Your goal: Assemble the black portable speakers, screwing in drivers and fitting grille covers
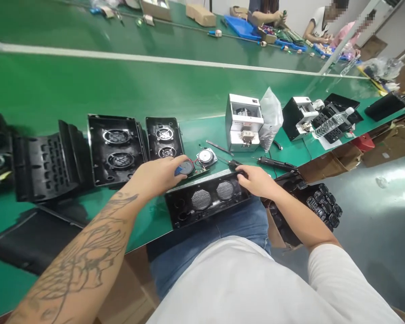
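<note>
My left hand [162, 175] is closed on a small round speaker [187, 167] with a grey back and a bit of blue at its side. A second speaker [206, 156], white-faced, lies just beyond, with red wires and a small green circuit board [199, 173] beside it. Below them, a black speaker panel [209, 198] with two round mesh grilles rests tilted at the bench edge, against my lap. My right hand [256, 181] grips this panel's upper right corner. Close to its fingertips lies a black-handled thin tool [233, 164]; whether the fingers touch it is unclear.
Black housings [116, 148] with round grilles line the left of the bench [148, 225]. Screw feeder machines [245, 123], an electric screwdriver [276, 163], tweezers [219, 147] and a plastic bottle [334, 123] are further right. Beyond the divider, other people sit. A box of black parts [324, 204] stands below right.
</note>
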`<state>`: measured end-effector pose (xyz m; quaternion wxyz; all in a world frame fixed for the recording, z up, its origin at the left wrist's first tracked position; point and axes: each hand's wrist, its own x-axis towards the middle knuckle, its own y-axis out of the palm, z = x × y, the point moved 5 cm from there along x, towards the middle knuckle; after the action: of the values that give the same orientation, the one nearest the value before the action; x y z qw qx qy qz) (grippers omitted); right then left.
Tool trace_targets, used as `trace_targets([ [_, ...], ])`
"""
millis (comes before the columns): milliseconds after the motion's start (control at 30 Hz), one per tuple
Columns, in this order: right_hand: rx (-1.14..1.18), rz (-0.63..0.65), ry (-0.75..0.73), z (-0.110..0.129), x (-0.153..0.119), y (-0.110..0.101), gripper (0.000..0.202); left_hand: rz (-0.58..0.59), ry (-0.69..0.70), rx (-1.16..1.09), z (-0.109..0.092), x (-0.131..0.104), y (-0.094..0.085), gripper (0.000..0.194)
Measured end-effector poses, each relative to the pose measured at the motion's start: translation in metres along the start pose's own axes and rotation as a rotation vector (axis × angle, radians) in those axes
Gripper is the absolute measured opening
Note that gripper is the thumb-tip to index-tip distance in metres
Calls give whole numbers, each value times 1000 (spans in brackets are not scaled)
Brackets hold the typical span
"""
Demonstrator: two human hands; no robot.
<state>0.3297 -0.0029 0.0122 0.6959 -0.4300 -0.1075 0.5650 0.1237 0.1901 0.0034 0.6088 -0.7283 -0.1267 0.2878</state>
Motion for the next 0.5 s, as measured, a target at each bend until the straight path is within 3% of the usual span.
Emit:
trace_targets([
  [133, 209, -227, 169, -59, -58, -52, 21, -11, -4, -64, -2, -6, -1, 56],
  [300, 427, -722, 456, -148, -117, -127, 28, -109, -14, -97, 3, -10, 11, 56],
  [400, 531, -878, 575, -179, -114, -152, 36, -164, -47, -106, 7, -12, 18, 52],
  [500, 654, -917, 628, -195, -81, -160, 41, -202, -78, -131, 6, -15, 21, 50],
])
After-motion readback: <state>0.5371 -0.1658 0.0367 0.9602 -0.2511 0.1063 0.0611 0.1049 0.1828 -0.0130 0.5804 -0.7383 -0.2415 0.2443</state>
